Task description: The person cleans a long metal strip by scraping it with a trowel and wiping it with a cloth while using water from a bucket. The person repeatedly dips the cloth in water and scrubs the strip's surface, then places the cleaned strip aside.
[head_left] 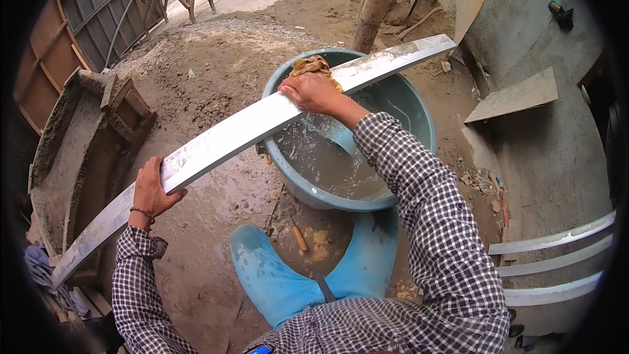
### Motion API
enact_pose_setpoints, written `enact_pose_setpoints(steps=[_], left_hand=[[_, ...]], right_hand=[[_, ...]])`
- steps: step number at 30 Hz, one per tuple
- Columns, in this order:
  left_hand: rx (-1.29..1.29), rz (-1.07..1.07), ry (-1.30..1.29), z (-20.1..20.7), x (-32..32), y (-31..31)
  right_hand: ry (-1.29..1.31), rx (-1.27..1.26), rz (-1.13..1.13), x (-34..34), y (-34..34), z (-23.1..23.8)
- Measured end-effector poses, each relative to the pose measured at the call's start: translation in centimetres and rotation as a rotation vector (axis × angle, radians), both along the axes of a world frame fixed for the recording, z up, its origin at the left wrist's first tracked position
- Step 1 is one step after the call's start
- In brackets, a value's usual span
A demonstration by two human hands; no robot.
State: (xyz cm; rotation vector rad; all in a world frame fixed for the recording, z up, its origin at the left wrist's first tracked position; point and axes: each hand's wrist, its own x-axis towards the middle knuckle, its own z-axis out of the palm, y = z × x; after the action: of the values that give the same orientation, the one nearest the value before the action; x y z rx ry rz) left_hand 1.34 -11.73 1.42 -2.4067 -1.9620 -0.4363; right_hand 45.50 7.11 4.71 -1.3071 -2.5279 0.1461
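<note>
A long silvery metal bar [223,136] lies slantwise across a round blue-green tub [285,169], its far end up to the right. My left hand [152,190] grips the bar's lower part, left of the tub, with the thumb over the near edge. Over the tub, my right hand [316,94] presses a crumpled brown-yellow rag [310,65] onto the bar's top face. Grey smears mark both ends of the bar, while its middle is bright. Murky grey water [327,165] stands in the tub, and a blue-green piece partly dips into it.
Between my knees a wooden-handled tool [299,238] lies on wet ground. A mortar-crusted wooden trough [72,164] stands at left. Several metal bars [557,266] lie at lower right. Behind the tub rises a thick post [379,6]; a board [514,97] leans by the right wall.
</note>
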Motion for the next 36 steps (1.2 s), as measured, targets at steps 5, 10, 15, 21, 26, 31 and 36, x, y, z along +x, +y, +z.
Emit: enact_pose_setpoints(steps=[5, 10, 15, 21, 26, 31, 36], left_hand=[[-0.050, 0.017, 0.012, 0.0, 0.6, 0.1], [-0.003, -0.047, 0.028, -0.3, 0.8, 1.5], [-0.069, 0.004, 0.033, -0.2, 0.8, 0.8], [-0.016, -0.041, 0.063, 0.0, 0.0, 1.7], [-0.078, 0.010, 0.065, -0.7, -1.1, 0.6], [-0.022, 0.012, 0.027, -1.4, -0.5, 0.0], [-0.044, 0.005, 0.040, -1.8, -1.7, -0.3]], right_hand=[[0.405, 0.225, 0.110, 5.3, 1.8, -0.4], [0.190, 0.139, -0.276, 15.3, 3.9, -0.3], [0.111, 0.175, -0.154, 11.7, 6.4, 0.9], [0.139, 0.156, 0.256, -5.4, 0.6, -1.0], [0.077, 0.159, 0.209, 1.0, 2.6, -1.3], [0.003, 0.171, -0.193, 19.5, 11.5, -1.8], [0.245, 0.161, -0.203, 18.7, 11.8, -3.7]])
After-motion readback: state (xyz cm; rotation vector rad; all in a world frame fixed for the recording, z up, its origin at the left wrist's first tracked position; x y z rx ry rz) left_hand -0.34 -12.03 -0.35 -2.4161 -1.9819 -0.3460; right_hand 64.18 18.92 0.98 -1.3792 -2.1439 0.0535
